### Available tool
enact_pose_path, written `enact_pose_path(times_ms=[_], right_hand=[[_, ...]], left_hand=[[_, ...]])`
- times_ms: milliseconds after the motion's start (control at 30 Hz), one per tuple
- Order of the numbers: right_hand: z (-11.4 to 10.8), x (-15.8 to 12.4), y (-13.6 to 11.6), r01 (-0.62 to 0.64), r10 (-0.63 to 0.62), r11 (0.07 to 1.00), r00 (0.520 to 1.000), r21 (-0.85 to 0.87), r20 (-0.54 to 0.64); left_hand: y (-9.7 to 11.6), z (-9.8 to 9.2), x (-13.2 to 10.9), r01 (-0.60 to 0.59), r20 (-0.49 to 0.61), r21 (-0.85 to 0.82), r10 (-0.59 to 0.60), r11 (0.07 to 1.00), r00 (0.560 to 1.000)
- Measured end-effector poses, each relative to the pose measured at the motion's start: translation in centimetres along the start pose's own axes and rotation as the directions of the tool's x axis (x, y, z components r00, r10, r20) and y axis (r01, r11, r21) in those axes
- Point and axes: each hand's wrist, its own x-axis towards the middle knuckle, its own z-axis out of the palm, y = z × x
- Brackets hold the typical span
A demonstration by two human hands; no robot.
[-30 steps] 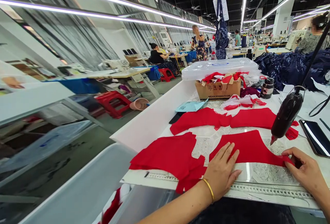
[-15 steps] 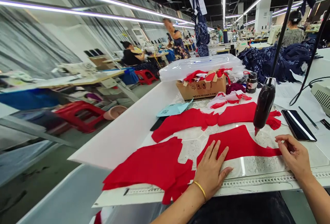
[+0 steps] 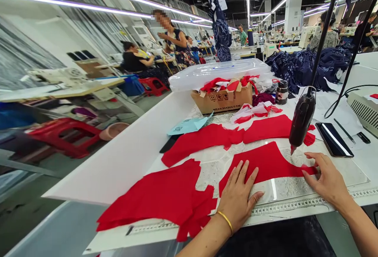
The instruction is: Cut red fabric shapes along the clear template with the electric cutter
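My left hand (image 3: 238,194) lies flat with fingers spread on a red fabric piece (image 3: 265,162), near its left end. My right hand (image 3: 329,178) is at the narrow right end of the same piece, thumb and forefinger apart on either side of the strip. Just above the curved edge of the piece hangs a black hand-held tool (image 3: 302,119) with a pointed red tip. To the left, a stack of red fabric pieces (image 3: 153,198) overlaps the table's front edge. More red pieces (image 3: 267,128) lie in a row behind.
A measuring tape (image 3: 291,206) runs along the front edge. Behind are a cardboard box (image 3: 224,101) of red scraps, a clear plastic lid (image 3: 218,71), a dark jar (image 3: 281,92) and a navy fabric heap (image 3: 313,66). A phone (image 3: 334,139) lies at right. People sit and stand beyond.
My right thumb and forefinger have spread from a pinch near the strip's end, and that hand has shifted slightly left along it. My left hand stays flat on the fabric. The view has turned slightly.
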Motion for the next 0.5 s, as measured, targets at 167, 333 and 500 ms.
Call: enact_pose_path(times_ms=[167, 333, 500], right_hand=[[-1.6, 0.7, 0.3, -0.044, 0.056, 0.994, 0.992, 0.099, -0.117], [-2.6, 4.3, -2.5, -0.052, 0.129, 0.933, 0.972, 0.357, -0.194], [-0.8, 8.6, -6.5, 0.005, 0.098, 0.845, 0.982, 0.535, -0.164]], left_hand=[[0.2, -0.1, 0.0, -0.001, -0.011, 0.009, 0.001, 1.0, 1.0], [1.5, -1.3, 0.6, -0.098, -0.021, -0.012, 0.098, 0.995, 0.995], [3.3, -2.5, 1.7, -0.227, 0.039, -0.14, 0.234, 0.964, 0.971]])
